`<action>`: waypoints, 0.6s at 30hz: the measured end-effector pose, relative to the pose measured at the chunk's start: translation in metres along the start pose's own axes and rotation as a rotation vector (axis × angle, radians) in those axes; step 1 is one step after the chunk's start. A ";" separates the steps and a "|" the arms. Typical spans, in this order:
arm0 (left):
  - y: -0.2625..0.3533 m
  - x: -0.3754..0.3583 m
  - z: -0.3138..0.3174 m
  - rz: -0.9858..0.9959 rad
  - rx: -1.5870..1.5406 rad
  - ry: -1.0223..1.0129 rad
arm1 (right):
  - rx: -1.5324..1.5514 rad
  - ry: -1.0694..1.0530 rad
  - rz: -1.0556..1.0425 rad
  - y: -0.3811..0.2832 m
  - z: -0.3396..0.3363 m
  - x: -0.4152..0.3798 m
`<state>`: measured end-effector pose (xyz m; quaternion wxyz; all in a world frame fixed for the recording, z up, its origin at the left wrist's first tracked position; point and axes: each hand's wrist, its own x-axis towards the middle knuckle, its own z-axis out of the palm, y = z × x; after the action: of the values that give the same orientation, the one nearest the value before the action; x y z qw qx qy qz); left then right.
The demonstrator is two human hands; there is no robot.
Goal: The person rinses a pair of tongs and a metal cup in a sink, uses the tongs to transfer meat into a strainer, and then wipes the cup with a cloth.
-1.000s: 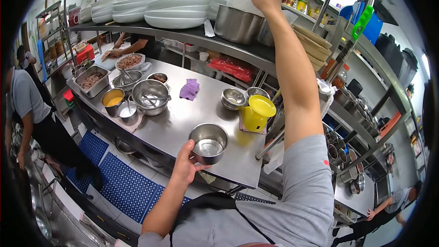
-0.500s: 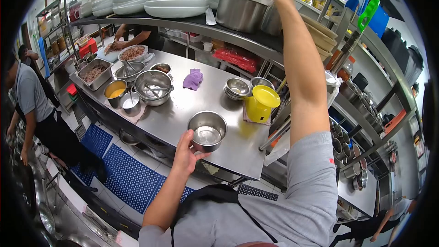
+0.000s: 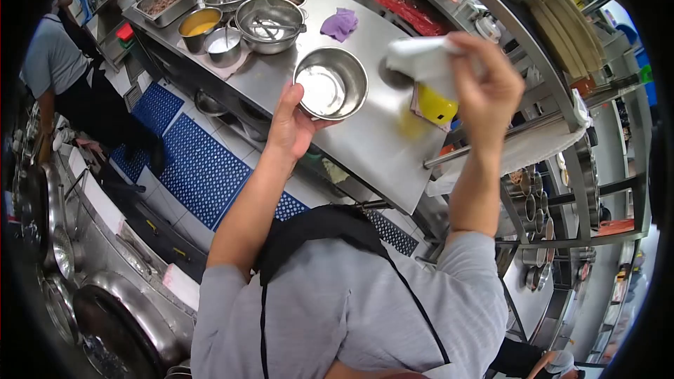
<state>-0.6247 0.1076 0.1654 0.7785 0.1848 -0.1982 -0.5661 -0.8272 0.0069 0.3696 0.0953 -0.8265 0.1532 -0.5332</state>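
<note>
My left hand (image 3: 292, 123) grips a round, deep stainless steel bowl (image 3: 331, 83) by its near left side, thumb at the rim. Its bright inside shows no food and tips toward me over the table's front edge. Fingers pinched together, my right hand (image 3: 486, 84) holds a white, paper-like piece (image 3: 421, 55), smeared by motion, whose exact kind I cannot tell. That piece hangs to the right of the bowl and covers part of a yellow container (image 3: 437, 105) and of the steel bowls behind it.
On the steel table (image 3: 382, 147) lie a purple cloth (image 3: 340, 24), a colander with utensils (image 3: 269, 22), a pot of yellow liquid (image 3: 201, 22), a pot of white stuff (image 3: 223, 47) and a meat tray (image 3: 167, 1). A co-worker (image 3: 60, 63) stands at left. A shelf post and rack border the right.
My right hand has come down from the upper shelf with the white piece. My left hand still holds the bowl, now tipped more toward me. The view has tilted down.
</note>
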 end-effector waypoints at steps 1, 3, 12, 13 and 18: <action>0.001 0.002 -0.002 0.036 0.023 -0.002 | -0.033 -0.061 0.006 0.003 0.006 -0.017; -0.001 0.002 -0.004 0.094 0.074 -0.008 | -0.074 -0.079 0.060 -0.002 0.024 -0.040; -0.013 0.003 -0.009 0.217 0.289 -0.001 | 0.292 -0.798 0.419 -0.026 0.097 -0.093; -0.009 0.002 -0.010 0.204 0.249 -0.008 | 0.261 -0.813 0.297 -0.023 0.099 -0.095; 0.003 -0.010 -0.012 0.186 0.272 0.008 | 0.276 -0.882 0.180 -0.011 0.116 -0.109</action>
<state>-0.6185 0.1188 0.1555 0.7963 0.2714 -0.2862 -0.4587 -0.7615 0.0550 0.2318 0.3061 -0.9372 0.0970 -0.1360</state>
